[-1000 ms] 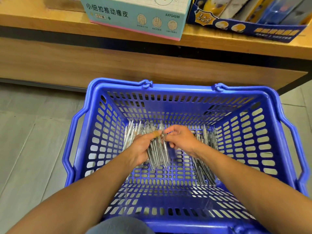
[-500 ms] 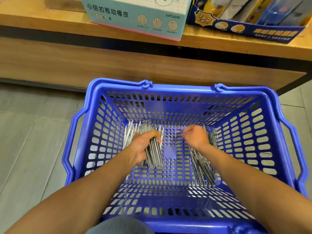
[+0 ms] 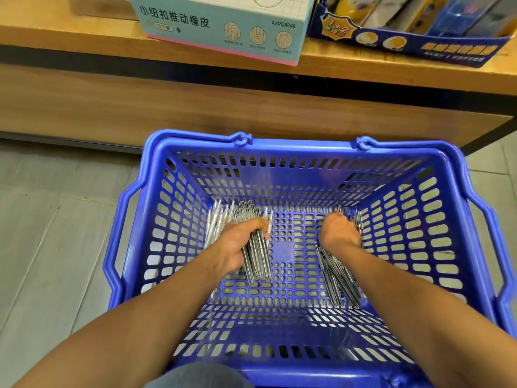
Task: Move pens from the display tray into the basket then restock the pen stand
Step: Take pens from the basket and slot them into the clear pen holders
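The left hand (image 3: 237, 242) stays curled round a bundle of pens (image 3: 256, 256) at the left of the blue basket (image 3: 293, 148), with more pens lying loose beside it. A second ago both hands met over that bundle — now the right hand (image 3: 340, 232) has swung across to the second pile of pens (image 3: 340, 278) by the right wall. Its fingers are hidden, so I cannot tell whether it grips — likely gathering stock for the pen stand.

The right hand (image 3: 339, 231) leaves the bundle (image 3: 256, 253) in the left hand's (image 3: 237, 245) grip — it now grasps the loose pens (image 3: 340, 278), well apart.
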A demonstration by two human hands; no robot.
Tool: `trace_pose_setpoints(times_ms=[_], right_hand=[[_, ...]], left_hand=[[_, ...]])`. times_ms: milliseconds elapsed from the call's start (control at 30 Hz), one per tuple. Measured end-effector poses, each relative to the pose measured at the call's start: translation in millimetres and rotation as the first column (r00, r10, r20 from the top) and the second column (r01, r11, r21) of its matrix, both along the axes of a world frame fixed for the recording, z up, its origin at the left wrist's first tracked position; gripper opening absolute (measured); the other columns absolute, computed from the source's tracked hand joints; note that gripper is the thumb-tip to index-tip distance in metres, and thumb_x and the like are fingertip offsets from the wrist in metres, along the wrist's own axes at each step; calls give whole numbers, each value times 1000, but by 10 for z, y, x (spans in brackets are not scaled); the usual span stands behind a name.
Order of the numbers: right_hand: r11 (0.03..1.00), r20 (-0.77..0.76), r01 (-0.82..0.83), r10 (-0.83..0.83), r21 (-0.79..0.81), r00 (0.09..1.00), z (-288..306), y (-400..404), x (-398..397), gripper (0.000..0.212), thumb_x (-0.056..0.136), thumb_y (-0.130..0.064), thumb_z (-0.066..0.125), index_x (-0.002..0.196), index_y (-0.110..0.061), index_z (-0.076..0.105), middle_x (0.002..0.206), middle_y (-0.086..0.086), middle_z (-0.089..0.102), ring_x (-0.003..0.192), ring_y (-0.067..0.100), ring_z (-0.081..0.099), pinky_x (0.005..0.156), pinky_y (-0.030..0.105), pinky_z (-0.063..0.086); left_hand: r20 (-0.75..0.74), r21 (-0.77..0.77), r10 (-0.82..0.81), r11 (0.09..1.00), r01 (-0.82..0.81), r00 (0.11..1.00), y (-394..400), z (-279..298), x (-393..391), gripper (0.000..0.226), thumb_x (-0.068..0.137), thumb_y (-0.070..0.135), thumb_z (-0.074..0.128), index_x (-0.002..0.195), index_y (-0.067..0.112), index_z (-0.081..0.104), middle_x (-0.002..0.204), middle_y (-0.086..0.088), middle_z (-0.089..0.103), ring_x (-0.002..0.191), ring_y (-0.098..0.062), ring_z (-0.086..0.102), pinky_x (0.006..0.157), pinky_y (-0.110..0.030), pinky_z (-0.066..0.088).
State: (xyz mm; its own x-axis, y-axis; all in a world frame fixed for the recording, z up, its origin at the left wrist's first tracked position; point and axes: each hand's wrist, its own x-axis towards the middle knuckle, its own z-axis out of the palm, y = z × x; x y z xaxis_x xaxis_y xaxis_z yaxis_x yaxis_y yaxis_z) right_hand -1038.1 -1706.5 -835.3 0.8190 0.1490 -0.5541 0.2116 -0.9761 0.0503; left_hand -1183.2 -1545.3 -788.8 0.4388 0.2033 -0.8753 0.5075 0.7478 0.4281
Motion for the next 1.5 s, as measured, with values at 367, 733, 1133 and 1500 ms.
trace_pose_setpoints(times_ms=[367,733,1133,1500], right_hand=[[805,-157,72,26,589,987,562,-174,58,28,105,-30,37,95,-12,55,66,0,50,55,12,45,56,29,37],[728,-421,372,-126,576,898,1984,-274,-236,29,100,-21,51,125,-6,52,105,5,58,96,21,59,85,37,53],[585,-544,534,-180,610,820,5064,-124,-474,10,95,-10,57,94,-19,56,93,16,67,78,27,64,70,41,55],[528,-554,530,-130,663,822,6928,63,-541,19,92,-7,56,110,-9,60,94,11,69,81,18,63,62,26,52]], left_hand=[[-46,72,-20,997,23,999,74,270,-33,36,86,-3,65,121,-11,58,75,-14,65,59,-21,64,50,-31,55],[-119,127,-147,979,162,982,343,1559,-245,45,85,4,72,125,-6,56,83,-15,70,56,-19,68,53,-34,56],[-110,109,-163,979,174,981,507,4644,-463,17,83,-7,62,99,-6,64,81,-21,60,54,-24,58,43,-28,51],[-13,88,-146,985,146,989,629,6447,-553,5,82,-5,65,86,-2,67,65,-15,69,49,-21,66,48,-28,55]])
